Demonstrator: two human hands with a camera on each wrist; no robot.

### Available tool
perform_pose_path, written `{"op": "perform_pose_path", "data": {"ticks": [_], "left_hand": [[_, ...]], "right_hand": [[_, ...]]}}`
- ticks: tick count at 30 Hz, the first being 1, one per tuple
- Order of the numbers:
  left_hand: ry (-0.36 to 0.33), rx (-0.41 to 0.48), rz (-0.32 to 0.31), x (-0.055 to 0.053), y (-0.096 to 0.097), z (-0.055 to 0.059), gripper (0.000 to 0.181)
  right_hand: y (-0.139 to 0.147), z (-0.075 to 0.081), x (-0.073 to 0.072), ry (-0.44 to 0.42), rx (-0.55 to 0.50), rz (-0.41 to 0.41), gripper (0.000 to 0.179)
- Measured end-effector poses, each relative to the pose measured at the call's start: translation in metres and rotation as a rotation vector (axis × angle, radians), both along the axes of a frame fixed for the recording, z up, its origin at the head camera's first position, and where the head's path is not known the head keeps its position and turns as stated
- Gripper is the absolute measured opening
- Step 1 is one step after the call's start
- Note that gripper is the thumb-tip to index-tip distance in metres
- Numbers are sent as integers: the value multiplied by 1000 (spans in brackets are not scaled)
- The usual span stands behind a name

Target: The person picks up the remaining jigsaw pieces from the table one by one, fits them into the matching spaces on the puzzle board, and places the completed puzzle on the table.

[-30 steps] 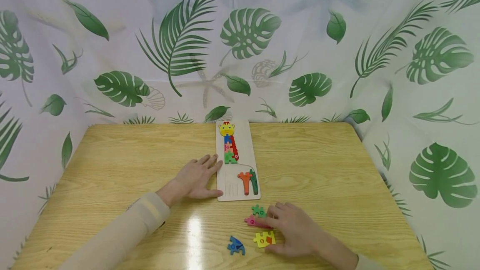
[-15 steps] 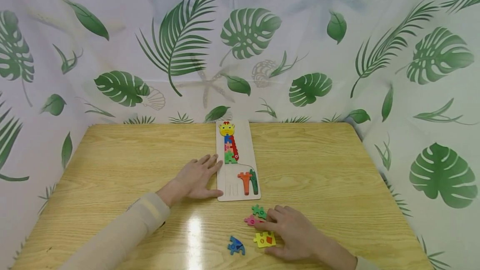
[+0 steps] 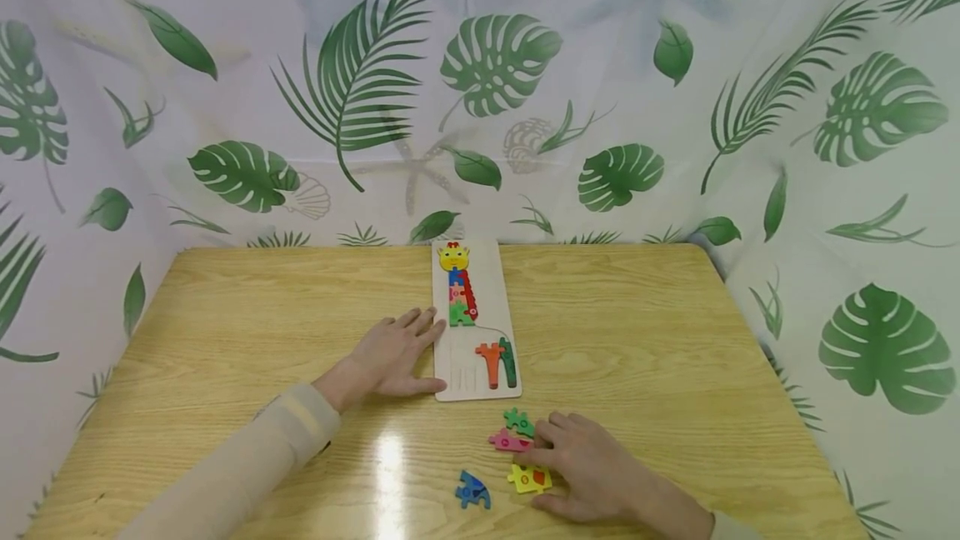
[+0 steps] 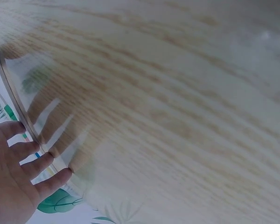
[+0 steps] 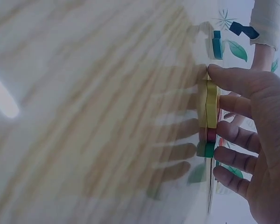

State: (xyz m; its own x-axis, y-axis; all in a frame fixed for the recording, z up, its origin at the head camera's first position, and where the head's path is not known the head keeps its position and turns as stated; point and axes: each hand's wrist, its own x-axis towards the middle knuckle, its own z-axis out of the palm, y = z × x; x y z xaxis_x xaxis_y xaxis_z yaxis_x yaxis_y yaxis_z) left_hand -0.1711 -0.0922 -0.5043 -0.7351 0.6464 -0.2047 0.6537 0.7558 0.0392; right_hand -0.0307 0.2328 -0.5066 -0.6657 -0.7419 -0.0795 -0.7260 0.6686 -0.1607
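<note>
A pale puzzle board [image 3: 480, 273] lies upright in the head view, a giraffe puzzle partly filled. It carries a yellow head [image 3: 453, 257], several neck pieces and orange [image 3: 491, 365] and dark green [image 3: 509, 363] leg pieces. My left hand [image 3: 393, 357] rests along its left edge, fingers and thumb spread. My right hand [image 3: 588, 469] is low over loose pieces: index finger across the gap between the pink piece [image 3: 506, 440] and the yellow piece [image 3: 528, 479], thumb by the yellow one's near edge. The green piece [image 3: 517, 421] lies just beyond the pink one.
A loose blue puzzle piece [image 3: 472, 490] lies left of the yellow one. Everything stands on a wood-grain table [image 3: 637, 315], with a leaf-patterned cloth [image 3: 555, 190] hanging behind and at both sides.
My right index finger has slid off the pink piece toward me, to the far edge of the yellow piece. The left hand, board and loose pieces keep their places.
</note>
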Motion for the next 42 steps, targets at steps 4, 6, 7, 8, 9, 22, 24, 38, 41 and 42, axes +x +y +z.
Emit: {"op": "perform_pose_path", "data": {"ticks": [4, 6, 7, 8, 9, 22, 24, 38, 41, 42], "left_hand": [[-1, -5, 0, -1, 0, 0, 99], [-2, -5, 1, -1, 0, -1, 99], [-2, -4, 2, -1, 0, -1, 99], [0, -3, 2, -1, 0, -1, 99], [1, -3, 2, -1, 0, -2, 99], [7, -6, 2, -2, -1, -3, 100], [8, -6, 1, -3, -1, -3, 100], [-3, -11, 1, -3, -1, 1, 100], [-11, -10, 6, -4, 0, 1, 100], [-14, -9, 8, -4, 0, 1, 100]], "right_hand": [[-1, 2, -1, -3, 21, 5, 47], [-1, 2, -1, -8, 31, 7, 48], [0, 2, 0, -12, 33, 9, 48], [0, 2, 0, -17, 35, 10, 48], [0, 1, 0, -19, 35, 13, 48], [5, 3, 1, -48, 18, 14, 48], [5, 3, 2, -56, 21, 11, 47], [3, 7, 0, -80, 6, 26, 43], [2, 9, -1, -100, 3, 15, 44], [2, 9, -1, -101, -4, 11, 44]]}}
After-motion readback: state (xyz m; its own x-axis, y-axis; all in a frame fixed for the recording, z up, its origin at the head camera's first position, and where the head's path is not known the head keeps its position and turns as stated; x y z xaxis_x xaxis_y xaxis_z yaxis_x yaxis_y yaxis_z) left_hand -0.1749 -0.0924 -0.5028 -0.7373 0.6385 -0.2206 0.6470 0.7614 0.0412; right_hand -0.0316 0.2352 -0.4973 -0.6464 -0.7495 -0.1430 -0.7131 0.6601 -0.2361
